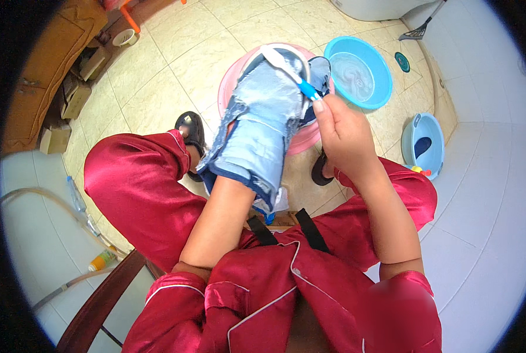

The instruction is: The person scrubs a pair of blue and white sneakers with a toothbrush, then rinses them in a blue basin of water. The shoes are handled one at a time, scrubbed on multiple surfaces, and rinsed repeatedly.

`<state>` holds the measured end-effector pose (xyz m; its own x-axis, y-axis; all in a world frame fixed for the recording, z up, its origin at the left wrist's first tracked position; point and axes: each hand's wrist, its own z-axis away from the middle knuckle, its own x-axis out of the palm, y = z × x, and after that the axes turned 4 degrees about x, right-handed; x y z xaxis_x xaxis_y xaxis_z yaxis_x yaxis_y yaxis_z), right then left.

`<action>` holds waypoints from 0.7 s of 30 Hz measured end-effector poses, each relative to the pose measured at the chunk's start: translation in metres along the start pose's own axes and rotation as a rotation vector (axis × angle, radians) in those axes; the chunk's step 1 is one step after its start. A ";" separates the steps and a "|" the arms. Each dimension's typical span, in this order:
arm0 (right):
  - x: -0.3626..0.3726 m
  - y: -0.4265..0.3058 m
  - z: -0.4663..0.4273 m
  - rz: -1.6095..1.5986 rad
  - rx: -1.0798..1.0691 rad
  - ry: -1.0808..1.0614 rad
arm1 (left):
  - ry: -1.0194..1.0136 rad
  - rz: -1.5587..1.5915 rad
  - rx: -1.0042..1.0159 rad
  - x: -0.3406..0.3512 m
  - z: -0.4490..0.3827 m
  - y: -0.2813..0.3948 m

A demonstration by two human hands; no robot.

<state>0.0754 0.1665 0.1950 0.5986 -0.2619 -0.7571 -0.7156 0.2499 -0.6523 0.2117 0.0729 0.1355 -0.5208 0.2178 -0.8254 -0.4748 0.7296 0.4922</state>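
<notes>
My left hand is hidden inside a light-blue fabric high-top shoe [267, 101], with only the wrist [236, 189] showing at its navy-trimmed opening. The shoe is held up over a pink basin [227, 84], its pale toe pointing away from me. Its surface looks wet and its edges are frayed. Between the thumb and fingers of my right hand [346, 128] is a white and blue toothbrush [285, 68], lying across the toe area. A second blue and navy piece, perhaps the other shoe [319, 75], shows partly at the basin's right side.
A blue basin [379, 57] of soapy water stands right of the pink one. Further right, a pale-blue tub [435, 132] holds a navy insole [422, 146]. A brown cabinet [42, 92], a hose [38, 192] and bottles lie left. A drain cover [402, 62] is set in the tiles.
</notes>
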 end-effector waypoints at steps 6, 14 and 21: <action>-0.001 0.013 0.023 -0.056 0.095 -0.080 | -0.119 -0.263 -0.051 0.012 0.004 -0.007; 0.002 0.011 0.022 -0.060 0.099 -0.069 | -0.040 -0.001 -0.040 0.012 -0.003 -0.007; 0.004 -0.002 0.012 -0.049 0.080 -0.045 | -0.175 -0.142 -0.070 -0.014 -0.001 0.009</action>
<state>0.0837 0.1760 0.1925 0.6492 -0.2342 -0.7237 -0.6547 0.3123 -0.6883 0.2140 0.0762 0.1519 -0.3177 0.2298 -0.9199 -0.5858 0.7153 0.3810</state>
